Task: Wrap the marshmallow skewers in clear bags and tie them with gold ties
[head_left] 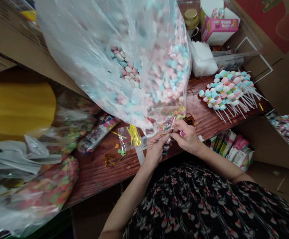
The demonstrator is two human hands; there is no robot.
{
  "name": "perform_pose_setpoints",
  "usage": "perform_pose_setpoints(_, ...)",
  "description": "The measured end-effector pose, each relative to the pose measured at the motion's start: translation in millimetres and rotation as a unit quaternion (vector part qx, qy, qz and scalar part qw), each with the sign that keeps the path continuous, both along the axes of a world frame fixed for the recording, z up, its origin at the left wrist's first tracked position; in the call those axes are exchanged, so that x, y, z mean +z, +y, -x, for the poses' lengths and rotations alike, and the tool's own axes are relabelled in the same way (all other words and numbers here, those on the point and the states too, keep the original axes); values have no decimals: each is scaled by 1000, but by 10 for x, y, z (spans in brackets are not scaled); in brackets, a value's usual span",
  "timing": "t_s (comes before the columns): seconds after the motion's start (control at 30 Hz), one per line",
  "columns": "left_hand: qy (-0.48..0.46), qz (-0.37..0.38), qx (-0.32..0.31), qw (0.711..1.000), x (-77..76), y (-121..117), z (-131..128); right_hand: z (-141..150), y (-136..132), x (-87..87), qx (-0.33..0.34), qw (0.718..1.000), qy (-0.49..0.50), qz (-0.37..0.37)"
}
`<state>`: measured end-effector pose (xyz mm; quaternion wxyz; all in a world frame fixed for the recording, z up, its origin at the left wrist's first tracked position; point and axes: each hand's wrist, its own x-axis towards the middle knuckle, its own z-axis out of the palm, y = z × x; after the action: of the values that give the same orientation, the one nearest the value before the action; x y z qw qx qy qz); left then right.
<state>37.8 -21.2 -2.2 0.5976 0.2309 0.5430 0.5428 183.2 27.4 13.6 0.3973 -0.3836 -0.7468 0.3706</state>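
Observation:
My left hand and my right hand meet over the table's near edge, fingertips pinched together. Between them is a small wrapped candy stick, its white end poking up past the right fingers. A gold twist tie seems to cross it at the fingertips, though the fingers cover most of it. Clear wrapper with pale candy hangs below the hands. Just left of my left hand lies a bundle of gold twist ties. Behind the hands rises a large clear bag of pink, blue and white candies.
Finished-looking candy sticks lie piled at the right. Behind them stand a stack of white wrappers and a pink box in a clear bin. Bags of colourful gummies fill the left. An open carton holds wrapped candies.

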Motion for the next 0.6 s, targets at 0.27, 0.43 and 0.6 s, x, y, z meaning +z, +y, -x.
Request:
perform_pose_setpoints(0.27, 4, 2, 9, 1000, 57, 26, -36, -101, -150, -100, -41, 998, 24, 45)
perform_pose_setpoints(0.43, 15, -24, 1, 1000, 30, -5, -110, -152, -212, -166, -65, 991, 67, 100)
perform_pose_setpoints(0.6, 71, -58, -47, 995, 46, -21, -103, -105, -198, -160, 0, 945, 165, 282)
